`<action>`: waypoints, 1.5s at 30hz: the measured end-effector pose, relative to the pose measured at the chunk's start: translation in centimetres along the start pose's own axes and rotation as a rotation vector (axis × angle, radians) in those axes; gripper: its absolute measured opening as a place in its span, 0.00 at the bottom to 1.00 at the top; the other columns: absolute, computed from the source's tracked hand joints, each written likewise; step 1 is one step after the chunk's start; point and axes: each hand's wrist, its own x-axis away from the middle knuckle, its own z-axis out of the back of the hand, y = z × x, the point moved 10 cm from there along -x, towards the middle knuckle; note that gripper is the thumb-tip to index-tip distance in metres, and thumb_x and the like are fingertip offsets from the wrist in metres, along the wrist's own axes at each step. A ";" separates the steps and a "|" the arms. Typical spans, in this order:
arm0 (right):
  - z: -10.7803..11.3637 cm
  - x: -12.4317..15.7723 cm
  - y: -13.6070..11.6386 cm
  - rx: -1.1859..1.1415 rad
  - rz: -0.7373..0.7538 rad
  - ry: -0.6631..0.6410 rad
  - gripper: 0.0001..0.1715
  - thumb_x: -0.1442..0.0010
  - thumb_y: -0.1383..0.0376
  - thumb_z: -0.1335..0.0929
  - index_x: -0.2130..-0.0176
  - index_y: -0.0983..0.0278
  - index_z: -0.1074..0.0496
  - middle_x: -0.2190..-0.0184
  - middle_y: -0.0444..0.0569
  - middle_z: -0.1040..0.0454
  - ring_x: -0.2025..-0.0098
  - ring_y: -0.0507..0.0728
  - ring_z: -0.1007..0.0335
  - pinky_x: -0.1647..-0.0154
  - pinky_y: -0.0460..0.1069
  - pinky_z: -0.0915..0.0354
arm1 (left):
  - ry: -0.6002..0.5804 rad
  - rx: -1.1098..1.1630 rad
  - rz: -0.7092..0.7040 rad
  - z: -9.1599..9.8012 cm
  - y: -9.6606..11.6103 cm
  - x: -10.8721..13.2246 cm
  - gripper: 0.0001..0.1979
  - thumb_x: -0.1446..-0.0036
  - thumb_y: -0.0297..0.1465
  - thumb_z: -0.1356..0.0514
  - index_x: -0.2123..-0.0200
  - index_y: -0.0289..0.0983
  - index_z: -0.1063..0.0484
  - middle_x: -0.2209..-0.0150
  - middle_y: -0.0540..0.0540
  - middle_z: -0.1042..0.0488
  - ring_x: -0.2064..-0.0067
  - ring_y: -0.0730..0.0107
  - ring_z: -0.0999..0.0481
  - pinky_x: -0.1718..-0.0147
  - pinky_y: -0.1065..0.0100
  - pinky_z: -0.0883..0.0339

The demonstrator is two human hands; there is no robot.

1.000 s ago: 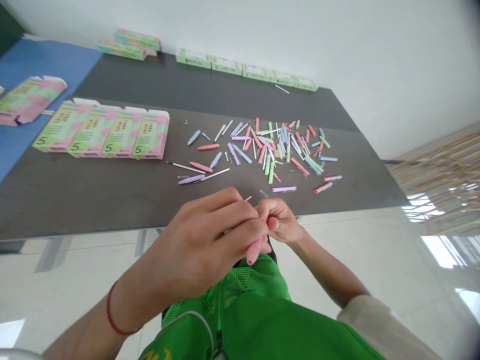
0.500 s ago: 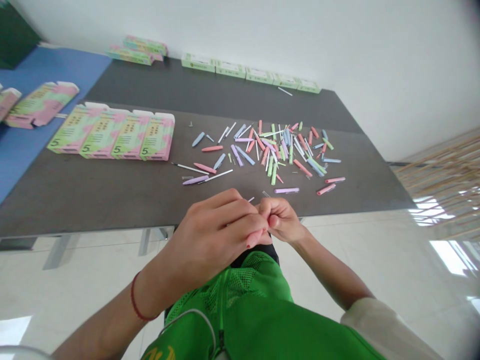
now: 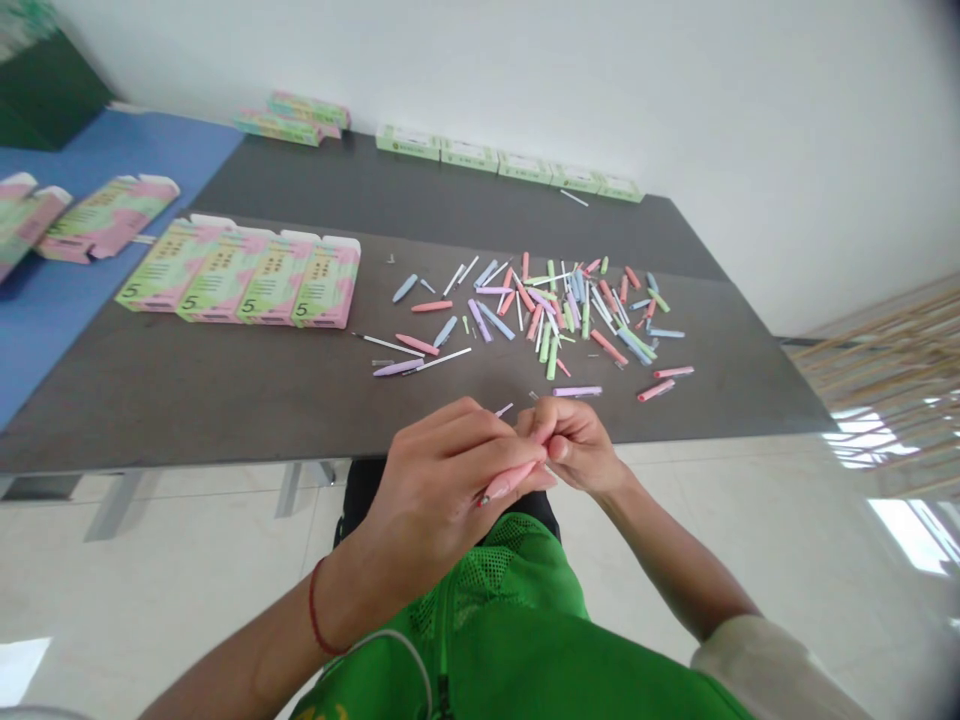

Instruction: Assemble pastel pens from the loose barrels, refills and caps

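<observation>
Just off the table's near edge, my left hand is closed around a pink pen barrel, with its dark tip pointing back toward my palm. The fingers of my right hand pinch at the barrel's other end, so both hands touch; exactly what lies between those fingertips is partly hidden. Beyond my hands is a loose scatter of pen parts: a lilac barrel, a white refill, a lilac tapered part and several pink, green and blue pieces.
Four-sided pink and green cartons lie in a row at the left of the dark table. Several light-green boxes line the wall. More cartons rest on the blue surface, near a dark green planter.
My view has shifted slightly, so the table appears lower and farther right. More of the pink barrel and its dark tip shows below my left fingers. Both hands stay together.
</observation>
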 end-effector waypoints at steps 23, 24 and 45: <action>0.3 -0.3 -2.7 0.185 -0.038 0.112 0.09 0.39 0.64 0.22 0.64 0.66 0.21 0.73 0.47 0.20 0.71 0.52 0.23 0.68 0.45 0.28 | 0.150 0.368 0.359 -0.2 -5.7 1.4 0.09 0.45 0.21 0.28 0.62 0.40 0.14 0.65 0.49 0.17 0.67 0.75 0.19 0.70 0.77 0.25; 0.3 -0.3 -2.7 0.185 -0.055 0.106 0.09 0.39 0.64 0.22 0.64 0.67 0.21 0.73 0.47 0.20 0.71 0.51 0.23 0.68 0.45 0.28 | 0.150 0.387 0.366 -0.3 -5.9 1.3 0.09 0.45 0.22 0.27 0.63 0.41 0.14 0.65 0.49 0.17 0.67 0.74 0.19 0.70 0.76 0.25; -0.2 0.0 -2.2 -0.048 0.063 -0.041 0.08 0.37 0.63 0.23 0.61 0.65 0.21 0.70 0.47 0.19 0.69 0.52 0.24 0.66 0.46 0.31 | 0.115 0.021 0.074 0.5 -0.5 0.3 0.08 0.44 0.25 0.26 0.60 0.39 0.17 0.64 0.49 0.16 0.65 0.73 0.17 0.64 0.73 0.22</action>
